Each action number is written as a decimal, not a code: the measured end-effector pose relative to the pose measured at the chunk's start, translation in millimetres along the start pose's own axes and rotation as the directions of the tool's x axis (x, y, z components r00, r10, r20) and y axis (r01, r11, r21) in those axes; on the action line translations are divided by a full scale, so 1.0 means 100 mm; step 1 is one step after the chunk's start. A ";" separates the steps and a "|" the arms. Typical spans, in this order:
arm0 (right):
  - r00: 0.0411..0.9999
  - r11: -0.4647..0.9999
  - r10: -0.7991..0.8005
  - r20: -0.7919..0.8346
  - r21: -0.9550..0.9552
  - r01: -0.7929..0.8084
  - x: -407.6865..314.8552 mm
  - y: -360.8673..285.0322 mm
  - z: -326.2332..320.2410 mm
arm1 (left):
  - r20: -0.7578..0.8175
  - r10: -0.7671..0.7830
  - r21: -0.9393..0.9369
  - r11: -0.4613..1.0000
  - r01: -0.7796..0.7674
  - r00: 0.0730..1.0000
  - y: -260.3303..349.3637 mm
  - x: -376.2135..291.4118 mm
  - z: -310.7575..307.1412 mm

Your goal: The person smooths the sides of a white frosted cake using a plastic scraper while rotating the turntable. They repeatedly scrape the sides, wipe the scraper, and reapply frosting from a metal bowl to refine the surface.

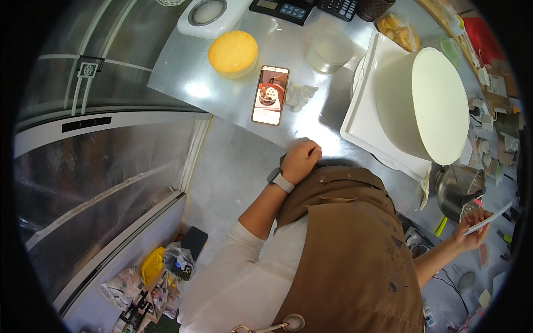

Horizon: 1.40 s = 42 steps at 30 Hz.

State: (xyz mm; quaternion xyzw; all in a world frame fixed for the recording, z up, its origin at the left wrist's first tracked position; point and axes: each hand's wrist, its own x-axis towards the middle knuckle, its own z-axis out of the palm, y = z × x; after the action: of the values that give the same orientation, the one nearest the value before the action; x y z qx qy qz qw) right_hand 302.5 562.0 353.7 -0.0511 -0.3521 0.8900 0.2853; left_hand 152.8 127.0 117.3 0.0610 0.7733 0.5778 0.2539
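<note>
My left hand (303, 158), with a watch on its wrist, is loosely curled by the metal table's near edge; nothing shows in it. At the far right my right hand (472, 229) holds a thin, flat white object (488, 219). A tall, smooth, pale cylinder, seemingly a frosted cake (441, 104), stands on a white tray-like board (361, 118). A phone (270, 95) displaying a food picture lies beside a crumpled tissue (300, 96). Beyond them are a round yellow sponge cake (232, 53) and a clear plastic tub (329, 52).
A digital scale (283, 9), a calculator (339, 7) and a bagged yellow food (398, 32) line the far side. To the right stands a metal bowl (458, 193) near a green-handled tool (440, 226). A glass door (104, 175) is at left, with bagged clutter (141, 287) below.
</note>
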 end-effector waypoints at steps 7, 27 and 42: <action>0.998 0.998 -0.056 -0.028 0.016 0.056 0.06 -0.01 0.04 | -0.167 0.017 0.011 1.000 -0.015 0.986 0.03 -0.02 -0.06; 0.998 0.998 -0.059 -0.021 -0.033 0.059 0.19 -0.02 0.01 | -0.428 0.180 0.682 0.708 0.185 0.886 -0.28 0.14 -0.68; 0.998 0.997 -0.049 -0.029 -0.066 0.047 0.25 -0.01 0.00 | -0.420 0.175 0.668 0.724 0.173 0.891 -0.30 0.15 -0.70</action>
State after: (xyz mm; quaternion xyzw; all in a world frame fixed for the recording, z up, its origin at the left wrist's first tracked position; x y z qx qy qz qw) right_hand 282.4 575.9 356.6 -0.0654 -0.3777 0.8700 0.3100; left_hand 113.6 62.5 98.7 0.0144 0.9688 0.2460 0.0242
